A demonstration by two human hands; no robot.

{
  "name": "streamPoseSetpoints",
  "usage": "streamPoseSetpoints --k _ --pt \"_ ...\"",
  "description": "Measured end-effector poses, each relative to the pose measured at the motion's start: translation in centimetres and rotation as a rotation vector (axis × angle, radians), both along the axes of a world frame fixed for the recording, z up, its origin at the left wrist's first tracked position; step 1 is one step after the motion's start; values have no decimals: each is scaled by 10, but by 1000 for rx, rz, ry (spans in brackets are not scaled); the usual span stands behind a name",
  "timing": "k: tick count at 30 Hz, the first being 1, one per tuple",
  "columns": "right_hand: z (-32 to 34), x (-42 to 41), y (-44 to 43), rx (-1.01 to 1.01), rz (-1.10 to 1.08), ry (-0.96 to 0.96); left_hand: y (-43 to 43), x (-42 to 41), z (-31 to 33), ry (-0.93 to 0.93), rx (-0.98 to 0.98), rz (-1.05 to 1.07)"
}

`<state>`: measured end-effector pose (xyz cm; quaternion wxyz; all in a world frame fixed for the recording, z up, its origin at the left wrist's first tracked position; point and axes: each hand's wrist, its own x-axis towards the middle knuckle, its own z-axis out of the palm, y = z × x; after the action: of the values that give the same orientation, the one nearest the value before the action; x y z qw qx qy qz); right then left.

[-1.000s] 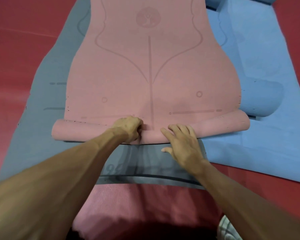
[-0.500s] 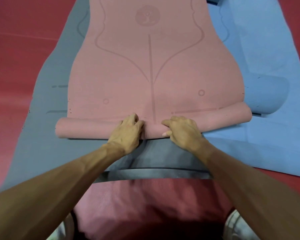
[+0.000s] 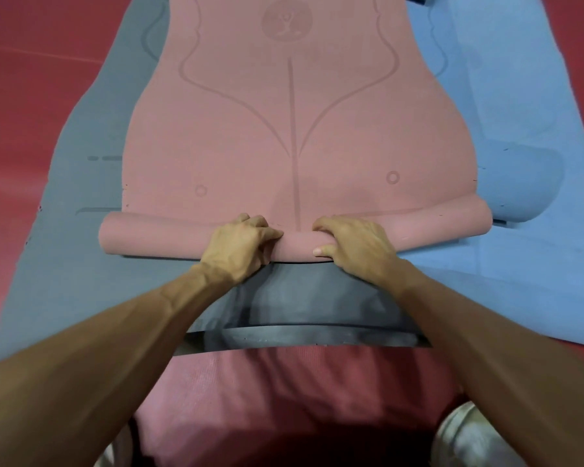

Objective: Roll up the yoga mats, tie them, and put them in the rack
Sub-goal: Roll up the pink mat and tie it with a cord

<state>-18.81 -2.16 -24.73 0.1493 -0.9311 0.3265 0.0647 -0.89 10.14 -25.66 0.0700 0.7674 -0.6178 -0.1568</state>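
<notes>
Three mats on the red floor (image 3: 31,79): one pink mat (image 3: 290,129), near end rolled, atop one grey mat (image 3: 81,163), one blue mat (image 3: 520,96) beside; left hand (image 3: 240,242) and right hand (image 3: 354,246) grip the roll, fingers (image 3: 326,225) curled.

1. We're looking down at what is reading as a yoga or exercise studio.
2. A red floor (image 3: 31,96) is spreading out to both edges of the view, smooth and looking like gym matting.
3. Three long mats are lying overlapped on it: a pink mat (image 3: 294,129) on top, a grey mat (image 3: 81,230) under it, and a blue mat (image 3: 536,96) running off to the right.
4. The pink mat is showing printed alignment lines and a round logo (image 3: 286,20) with a posing figure.
5. A blue roll (image 3: 520,183) is sitting on the blue mat, and a ribbed pink mat (image 3: 284,382) is lying nearest the camera.
</notes>
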Motion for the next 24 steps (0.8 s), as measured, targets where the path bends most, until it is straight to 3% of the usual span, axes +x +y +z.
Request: streamPoseSetpoints --k 3,6,10,14,19,24 --pt "-10 -9 11 -127 44 -91 -17 13 6 58 110 22" --pt "-15 -21 14 -302 46 -66 -36 25 15 199 215 124" --pt "-19 -28 6 -351 87 -101 -48 31 15 253 264 140" --pt "-25 -17 8 -310 21 -85 -44 26 18 192 249 149" --pt "-35 -5 12 -283 -59 -73 -13 6 4 76 83 178" --pt "-23 -1 2 -229 1 -2 0 2 -13 -128 -86 3"
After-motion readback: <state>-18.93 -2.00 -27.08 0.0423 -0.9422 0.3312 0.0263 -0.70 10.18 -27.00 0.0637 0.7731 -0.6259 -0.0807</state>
